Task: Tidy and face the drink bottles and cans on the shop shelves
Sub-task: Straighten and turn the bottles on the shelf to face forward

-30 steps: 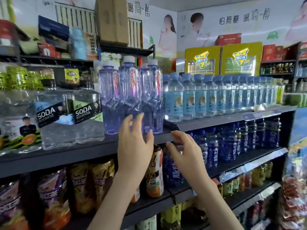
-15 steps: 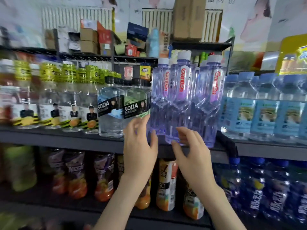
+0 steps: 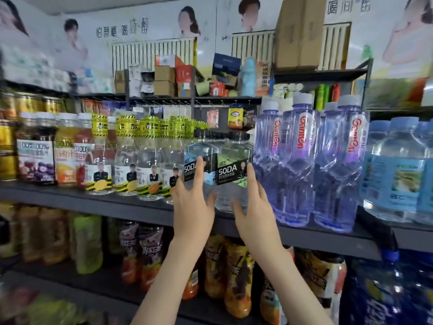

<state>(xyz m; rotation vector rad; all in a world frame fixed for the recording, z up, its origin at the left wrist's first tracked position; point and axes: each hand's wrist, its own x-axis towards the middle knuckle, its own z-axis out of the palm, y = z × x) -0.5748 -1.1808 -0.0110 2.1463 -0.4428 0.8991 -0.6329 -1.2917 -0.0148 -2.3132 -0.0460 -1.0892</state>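
Two clear square soda bottles with black "SODA" labels stand side by side on the dark middle shelf (image 3: 131, 208): the left soda bottle (image 3: 199, 148) and the right soda bottle (image 3: 234, 160). My left hand (image 3: 193, 202) is raised in front of the left one with its fingers straight, fingertips at the label. My right hand (image 3: 254, 207) is open at the right side of the right soda bottle, fingers straight up along it. I cannot tell if either hand touches the bottles. Tall purple water bottles (image 3: 297, 165) stand just right of my right hand.
Clear bottles with yellow caps (image 3: 126, 158) and juice bottles (image 3: 35, 158) fill the shelf to the left. Light blue water bottles (image 3: 396, 170) stand at the right. Orange and dark drinks (image 3: 236, 277) line the lower shelf. Cardboard boxes (image 3: 300, 34) sit on top.
The view has swung left along the shelf. Both hands have moved left from the purple water bottles to the two soda bottles, and they are raised higher.
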